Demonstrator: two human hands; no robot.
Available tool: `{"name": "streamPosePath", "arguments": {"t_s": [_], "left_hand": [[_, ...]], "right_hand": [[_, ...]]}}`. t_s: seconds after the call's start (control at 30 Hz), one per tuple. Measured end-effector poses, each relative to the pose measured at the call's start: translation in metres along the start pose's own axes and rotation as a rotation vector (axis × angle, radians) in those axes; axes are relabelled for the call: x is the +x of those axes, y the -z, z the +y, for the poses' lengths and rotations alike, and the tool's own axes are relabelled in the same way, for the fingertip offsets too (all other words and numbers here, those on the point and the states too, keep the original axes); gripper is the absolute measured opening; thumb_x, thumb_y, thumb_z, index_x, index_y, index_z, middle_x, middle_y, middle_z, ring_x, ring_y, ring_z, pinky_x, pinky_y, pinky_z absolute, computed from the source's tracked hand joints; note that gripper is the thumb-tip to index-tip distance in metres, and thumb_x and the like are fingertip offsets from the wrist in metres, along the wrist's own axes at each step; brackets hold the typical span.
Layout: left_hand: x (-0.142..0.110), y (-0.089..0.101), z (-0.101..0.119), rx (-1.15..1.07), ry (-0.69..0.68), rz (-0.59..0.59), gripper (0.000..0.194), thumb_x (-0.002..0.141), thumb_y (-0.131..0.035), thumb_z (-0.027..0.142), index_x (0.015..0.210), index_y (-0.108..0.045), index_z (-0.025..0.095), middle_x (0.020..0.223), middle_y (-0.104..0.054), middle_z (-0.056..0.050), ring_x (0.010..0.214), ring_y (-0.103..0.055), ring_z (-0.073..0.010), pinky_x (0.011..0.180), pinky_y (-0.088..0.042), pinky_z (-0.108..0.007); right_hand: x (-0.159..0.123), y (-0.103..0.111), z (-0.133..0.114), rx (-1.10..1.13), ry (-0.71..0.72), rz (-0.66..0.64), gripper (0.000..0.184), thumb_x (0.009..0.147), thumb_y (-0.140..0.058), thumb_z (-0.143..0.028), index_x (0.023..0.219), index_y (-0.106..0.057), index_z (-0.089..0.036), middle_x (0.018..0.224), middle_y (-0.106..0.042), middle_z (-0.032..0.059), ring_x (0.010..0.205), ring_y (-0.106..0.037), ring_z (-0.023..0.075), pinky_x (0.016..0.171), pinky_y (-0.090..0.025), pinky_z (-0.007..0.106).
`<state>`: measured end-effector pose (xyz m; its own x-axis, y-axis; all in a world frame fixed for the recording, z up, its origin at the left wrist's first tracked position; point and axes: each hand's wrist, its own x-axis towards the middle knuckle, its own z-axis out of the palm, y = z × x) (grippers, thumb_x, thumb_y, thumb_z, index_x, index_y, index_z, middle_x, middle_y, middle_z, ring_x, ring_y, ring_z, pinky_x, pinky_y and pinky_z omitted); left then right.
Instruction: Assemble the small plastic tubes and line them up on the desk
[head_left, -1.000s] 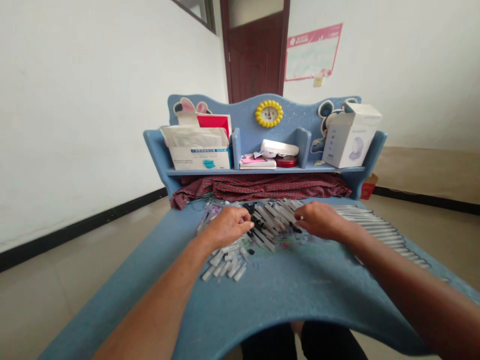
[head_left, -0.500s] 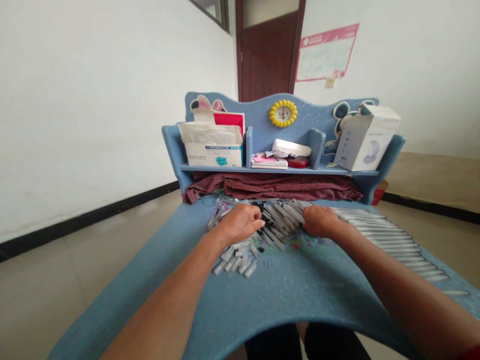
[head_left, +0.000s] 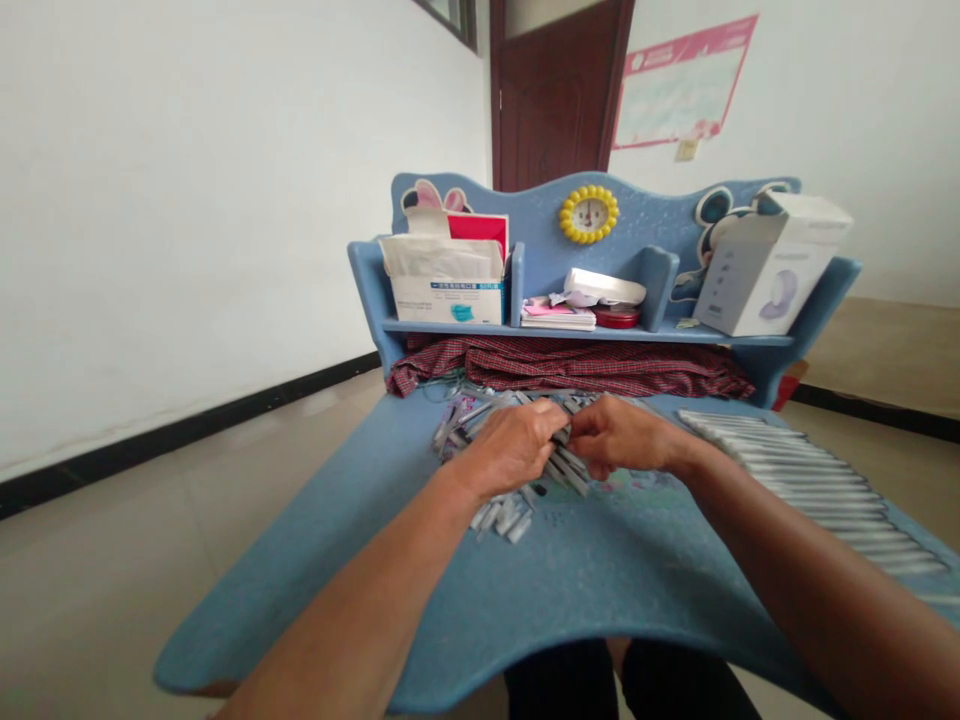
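Observation:
Fingers curled, my left hand (head_left: 517,445) is closed over a loose pile of slim pen-like pieces (head_left: 568,474), translucent grey with some dark ends. Just beside it, my right hand (head_left: 628,436) is closed too, its fingertips almost meeting the left ones. Something small and dark shows between the hands, but the fingers hide what each one grips. Shorter whitish pieces like pen caps (head_left: 504,518) lie in front of my left hand. To the right of my right forearm, slim pens (head_left: 810,490) lie side by side in a long row on the blue table (head_left: 600,570).
A blue shelf (head_left: 517,330) at the table's back carries a mask box (head_left: 450,298), papers (head_left: 559,318), a red round tin (head_left: 617,317) and a tall white box (head_left: 772,270). Folded plaid cloth (head_left: 600,367) lies beneath it. A yellow clock (head_left: 589,214) is on the backboard.
My right hand has moved left from the pile's right side to meet my left hand. My left hand has shifted slightly right over the pile. The camera view has turned a little left.

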<state>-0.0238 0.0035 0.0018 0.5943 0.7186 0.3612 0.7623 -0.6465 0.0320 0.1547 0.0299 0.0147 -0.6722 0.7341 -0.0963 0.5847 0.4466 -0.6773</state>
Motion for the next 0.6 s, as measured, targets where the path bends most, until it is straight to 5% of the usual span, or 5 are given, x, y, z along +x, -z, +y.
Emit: {"name": "streamPosePath", "arguments": {"t_s": [0.27,0.5,0.6], "left_hand": [[0.000,0.011,-0.011,0.226,0.261,-0.118,0.021,0.082,-0.043,0.019,0.088,-0.063,0.018,0.084,-0.065,-0.008,0.081,-0.061,-0.0203,0.071,-0.044,-0.030],[-0.003,0.014,-0.021,0.256,0.388,-0.097,0.023,0.082,-0.043,0.021,0.088,-0.064,0.018,0.086,-0.064,-0.009,0.084,-0.061,-0.0212,0.072,-0.044,-0.030],[-0.003,0.013,-0.022,0.238,0.384,-0.106,0.023,0.082,-0.043,0.021,0.090,-0.064,0.019,0.087,-0.064,-0.008,0.084,-0.060,-0.0202,0.072,-0.043,-0.029]], "right_hand": [[0.012,-0.007,0.020,0.232,0.022,0.106,0.043,0.076,-0.048,-0.056,0.066,-0.055,-0.015,0.043,-0.054,-0.0011,0.038,-0.049,0.0097,0.042,-0.039,0.021],[0.019,-0.039,0.009,-0.562,-0.039,0.173,0.023,0.073,-0.057,-0.039,0.069,-0.065,-0.018,0.068,-0.065,0.0058,0.065,-0.059,0.0176,0.057,-0.039,0.025],[0.022,-0.044,0.005,-0.676,-0.090,0.136,0.023,0.075,-0.052,-0.035,0.073,-0.067,-0.018,0.075,-0.067,0.0087,0.070,-0.061,0.0200,0.060,-0.039,0.027]]}}
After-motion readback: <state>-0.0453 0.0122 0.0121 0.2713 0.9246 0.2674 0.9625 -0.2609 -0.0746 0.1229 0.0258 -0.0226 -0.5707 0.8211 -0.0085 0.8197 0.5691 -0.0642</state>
